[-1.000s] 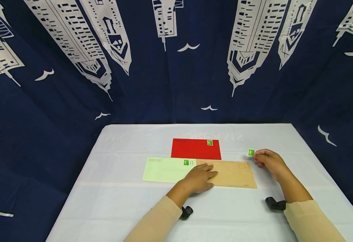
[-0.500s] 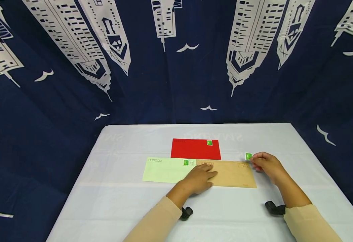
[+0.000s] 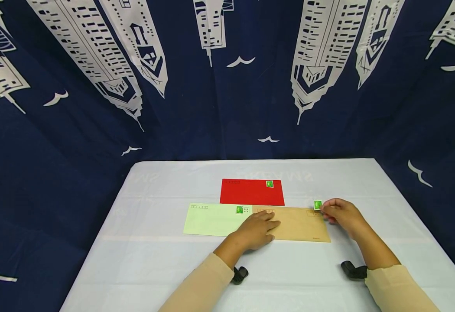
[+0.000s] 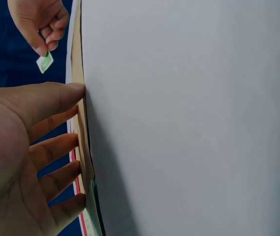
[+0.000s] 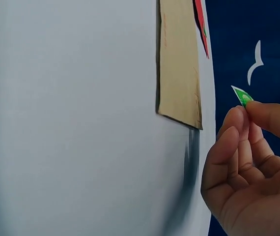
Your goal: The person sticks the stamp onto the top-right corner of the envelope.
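Observation:
My right hand (image 3: 342,214) pinches a small green stamp (image 3: 317,205) with a white border between thumb and finger. In the head view the stamp overlaps the top right corner of the tan envelope (image 3: 297,227), by its printed boxes. My left hand (image 3: 256,229) rests with spread fingers on the tan envelope's left part, near where it meets the pale green envelope (image 3: 208,221). In the left wrist view, the left fingertips (image 4: 76,167) press along the envelopes. The right wrist view shows the pinched stamp (image 5: 243,96) tilted, beyond the tan envelope's end.
A red envelope (image 3: 247,193) lies behind the other two, with a green stamp (image 3: 269,184) at its top right. Another green stamp (image 3: 239,209) sits on the pale green envelope. White cloth covers the table (image 3: 153,260); a dark blue printed curtain (image 3: 212,108) hangs behind.
My right hand has moved left and toward me with the stamp, from beyond the tan envelope to over its top right corner. The left hand has stayed in place.

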Demonstrator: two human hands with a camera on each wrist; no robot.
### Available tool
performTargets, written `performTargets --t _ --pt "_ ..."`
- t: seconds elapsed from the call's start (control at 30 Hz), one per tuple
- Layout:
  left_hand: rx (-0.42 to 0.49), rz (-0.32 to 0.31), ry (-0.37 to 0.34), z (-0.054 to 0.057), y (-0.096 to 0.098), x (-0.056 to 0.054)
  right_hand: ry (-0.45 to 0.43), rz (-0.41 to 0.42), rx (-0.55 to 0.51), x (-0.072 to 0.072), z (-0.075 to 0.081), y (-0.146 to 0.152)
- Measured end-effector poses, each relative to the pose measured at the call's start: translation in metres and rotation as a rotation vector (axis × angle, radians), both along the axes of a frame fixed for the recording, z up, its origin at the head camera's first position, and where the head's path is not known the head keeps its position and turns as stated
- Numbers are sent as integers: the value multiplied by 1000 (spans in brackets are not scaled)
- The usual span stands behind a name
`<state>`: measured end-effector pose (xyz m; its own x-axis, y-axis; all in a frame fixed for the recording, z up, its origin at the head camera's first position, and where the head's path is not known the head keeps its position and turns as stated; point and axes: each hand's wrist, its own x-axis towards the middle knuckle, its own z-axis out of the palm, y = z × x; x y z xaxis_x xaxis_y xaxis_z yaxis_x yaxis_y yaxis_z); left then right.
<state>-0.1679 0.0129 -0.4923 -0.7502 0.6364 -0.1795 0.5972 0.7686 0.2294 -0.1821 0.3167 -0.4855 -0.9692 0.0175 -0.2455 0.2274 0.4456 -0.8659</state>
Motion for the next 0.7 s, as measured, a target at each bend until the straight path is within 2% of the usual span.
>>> performTargets --t 0.37,0.7 --pt "4 -1 -1 -1 -1 -1 -73 -10 1 1 -5 -3" --pt "11 1 -9 0 -1 -1 -87 13 109 -1 -8 -2"
